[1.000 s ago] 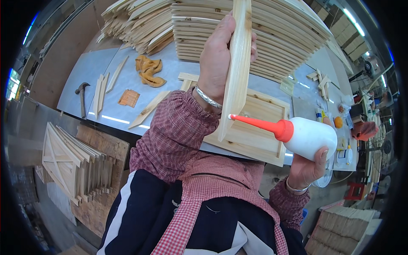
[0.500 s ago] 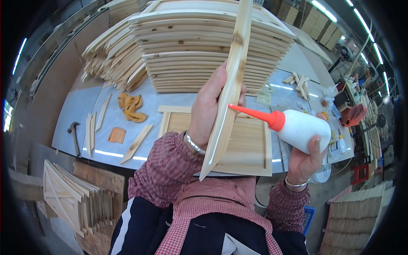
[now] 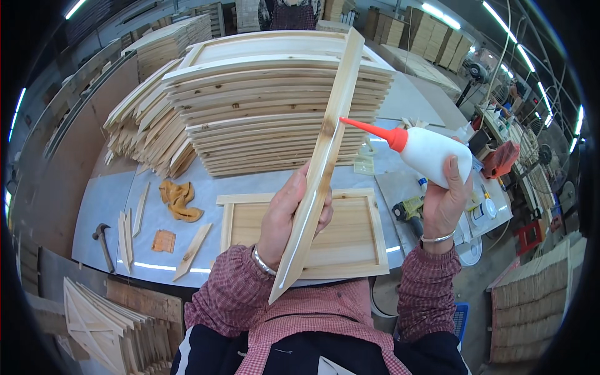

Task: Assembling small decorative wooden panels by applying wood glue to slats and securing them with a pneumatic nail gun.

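Note:
My left hand [image 3: 289,215] is closed around a long wooden strip [image 3: 340,90] with angled ends, held up at a slant. In my right hand [image 3: 447,206] is a white glue bottle [image 3: 434,156] with a red pointed nozzle, tilted so its tip meets the strip's edge above my left hand. A white line of glue runs from the tip down to the strip's lower end. Beneath the strip, a wooden frame panel [image 3: 344,237] with one side lacking a strip lies on the table, partly hidden by my left hand.
Behind the panel rises a tall stack of framed panels [image 3: 269,119], with a heap of wooden strips [image 3: 140,125] beside it. A hammer [image 3: 103,244], a yellow cloth [image 3: 180,200] and loose strips lie at left. A green power tool [image 3: 409,212] rests at right. A person [image 3: 290,15] stands beyond the stack.
The nozzle tip has travelled up along the strip, and the glue line is longer. My view has shifted so more of the far background shows.

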A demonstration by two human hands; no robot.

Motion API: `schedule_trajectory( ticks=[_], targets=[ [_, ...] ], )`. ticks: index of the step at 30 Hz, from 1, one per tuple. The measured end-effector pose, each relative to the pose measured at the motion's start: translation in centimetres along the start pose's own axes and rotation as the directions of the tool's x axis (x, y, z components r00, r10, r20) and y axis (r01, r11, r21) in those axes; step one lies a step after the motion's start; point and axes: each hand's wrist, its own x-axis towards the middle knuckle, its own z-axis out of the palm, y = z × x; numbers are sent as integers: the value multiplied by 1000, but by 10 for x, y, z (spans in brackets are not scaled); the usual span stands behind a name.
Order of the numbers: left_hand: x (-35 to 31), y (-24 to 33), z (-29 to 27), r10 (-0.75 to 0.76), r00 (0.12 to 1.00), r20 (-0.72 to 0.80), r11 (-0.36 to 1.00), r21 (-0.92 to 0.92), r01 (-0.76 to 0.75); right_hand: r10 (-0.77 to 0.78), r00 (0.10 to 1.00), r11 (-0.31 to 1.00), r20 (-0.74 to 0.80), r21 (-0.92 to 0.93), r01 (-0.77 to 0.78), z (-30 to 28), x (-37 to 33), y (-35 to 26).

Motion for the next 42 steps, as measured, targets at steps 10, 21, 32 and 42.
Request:
schedule_trajectory(
  ticks=[10,21,32,42],
  targets=[
    [-12,-2,-12,-53,998,43,998,28,51,-54,996,999,-71,-13,53,4,55,7],
    [-21,-4,-18,-134,990,45,990,49,132,-87,983,996,-159,-27,84,5,99,6],
    [-48,-7,-136,-23,1000,-12,216,976,17,306,950,934,-55,209,-289,-125,34,91],
    [-30,-69,-168,-210,973,99,-183,973,-138,617,770,787,-165,135,-602,-195,-68,152]
  ],
)
